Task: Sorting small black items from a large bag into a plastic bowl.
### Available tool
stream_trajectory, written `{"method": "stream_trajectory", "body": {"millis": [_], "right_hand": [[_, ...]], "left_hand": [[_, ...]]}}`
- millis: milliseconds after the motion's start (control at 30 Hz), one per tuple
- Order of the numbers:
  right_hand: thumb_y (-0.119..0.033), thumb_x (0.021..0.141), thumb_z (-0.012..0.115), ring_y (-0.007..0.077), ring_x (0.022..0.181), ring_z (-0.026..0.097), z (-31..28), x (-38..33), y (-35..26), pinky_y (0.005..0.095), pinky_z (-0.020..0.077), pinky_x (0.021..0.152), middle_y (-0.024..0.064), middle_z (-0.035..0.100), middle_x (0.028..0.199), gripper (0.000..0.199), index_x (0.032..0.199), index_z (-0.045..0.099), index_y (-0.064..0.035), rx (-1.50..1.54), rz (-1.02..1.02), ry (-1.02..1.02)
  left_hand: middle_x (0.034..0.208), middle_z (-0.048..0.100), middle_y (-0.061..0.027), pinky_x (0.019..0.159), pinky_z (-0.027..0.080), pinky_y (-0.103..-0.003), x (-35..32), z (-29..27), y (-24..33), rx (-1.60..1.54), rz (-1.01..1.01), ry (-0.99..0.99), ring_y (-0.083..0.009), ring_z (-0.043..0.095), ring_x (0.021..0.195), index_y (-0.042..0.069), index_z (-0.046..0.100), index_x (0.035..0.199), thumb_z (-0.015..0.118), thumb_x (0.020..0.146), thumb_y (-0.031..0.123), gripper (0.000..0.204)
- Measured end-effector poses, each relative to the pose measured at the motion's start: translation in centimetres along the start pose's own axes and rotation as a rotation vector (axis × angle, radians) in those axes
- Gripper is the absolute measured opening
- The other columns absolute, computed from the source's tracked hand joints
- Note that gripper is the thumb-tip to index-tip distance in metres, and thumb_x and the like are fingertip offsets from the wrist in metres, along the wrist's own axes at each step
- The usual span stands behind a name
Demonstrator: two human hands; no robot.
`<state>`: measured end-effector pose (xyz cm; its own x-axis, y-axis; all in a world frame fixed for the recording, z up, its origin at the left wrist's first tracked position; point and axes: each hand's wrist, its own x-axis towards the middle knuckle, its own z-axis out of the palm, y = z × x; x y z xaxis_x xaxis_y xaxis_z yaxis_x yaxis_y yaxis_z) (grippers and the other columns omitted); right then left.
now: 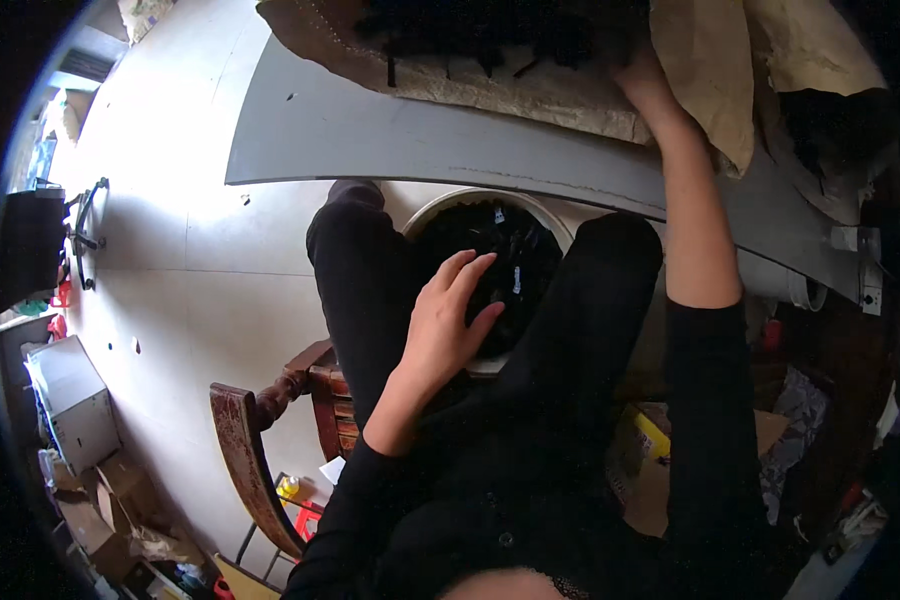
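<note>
Black shirt (440,510) is nearest, then grey table (370,135) above pale floor (240,315). On it, some black strips (488,58) point lengthwise toward the person; left hand (446,312) is open, right hand (642,78) I cannot tell.

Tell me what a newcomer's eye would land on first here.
Probably the left hand, fingers parted over the round tub of dark items between the knees. Next comes the broad grey board across the top, where the right hand reaches to a black heap on brown sheeting.
</note>
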<state>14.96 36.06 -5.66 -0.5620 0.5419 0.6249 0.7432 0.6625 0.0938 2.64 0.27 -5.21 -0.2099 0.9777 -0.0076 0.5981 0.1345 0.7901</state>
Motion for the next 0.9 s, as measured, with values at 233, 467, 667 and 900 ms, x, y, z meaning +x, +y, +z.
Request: {"method": "stream_trajectory", "body": {"millis": [233, 467, 667, 900], "right_hand": [[-0.023, 0.087, 0.054, 0.0251, 0.075, 0.059, -11.8, -1.8, -8.0, 0.0328, 0.0453, 0.067, 0.0115, 0.063, 0.084, 0.026, 0.096, 0.06, 0.0004, 0.45, 0.395, -0.024], [-0.006, 0.085, 0.055, 0.015, 0.064, 0.057, -16.8, -9.9, -17.8, 0.0266, 0.0438, 0.055, 0.0087, 0.06, 0.079, 0.009, 0.089, 0.056, 0.0013, 1.226, 0.532, -0.268], [-0.038, 0.094, 0.037, 0.0062, 0.077, 0.047, -17.2, -11.6, -17.1, 0.0215, 0.0367, 0.073, 0.0047, 0.056, 0.087, 0.042, 0.105, 0.054, -0.0008, 1.795, 0.578, -0.278], [-0.022, 0.094, 0.041, 0.0034, 0.08, 0.046, -17.9, -12.4, -18.4, 0.0158, 0.0413, 0.068, -0.0013, 0.053, 0.094, 0.023, 0.1, 0.053, -0.0041, 1.731, 0.759, -0.532]], "left_hand": [[0.108, 0.053, -0.0105, 0.076, 0.046, -0.027, 0.5, -1.5, 0.9, -0.312, -0.027, 0.087, -0.0168, 0.057, 0.086, 0.003, 0.053, 0.112, 0.064, 0.075, 0.002, 0.039], [0.086, 0.058, -0.0085, 0.058, 0.043, -0.02, 1.8, -1.9, 3.9, -0.523, 0.068, 0.383, -0.0087, 0.052, 0.062, 0.0, 0.055, 0.104, 0.07, 0.067, -0.003, 0.04], [0.091, 0.059, -0.0113, 0.062, 0.046, -0.021, 0.5, -2.9, 2.7, -0.602, 0.046, 0.25, -0.0125, 0.057, 0.071, -0.006, 0.061, 0.097, 0.06, 0.078, -0.001, 0.02], [0.087, 0.059, -0.0095, 0.063, 0.042, -0.021, 0.3, -2.1, 3.0, -0.512, 0.145, 0.274, -0.0126, 0.055, 0.073, -0.003, 0.063, 0.096, 0.064, 0.073, -0.001, 0.023]]}}
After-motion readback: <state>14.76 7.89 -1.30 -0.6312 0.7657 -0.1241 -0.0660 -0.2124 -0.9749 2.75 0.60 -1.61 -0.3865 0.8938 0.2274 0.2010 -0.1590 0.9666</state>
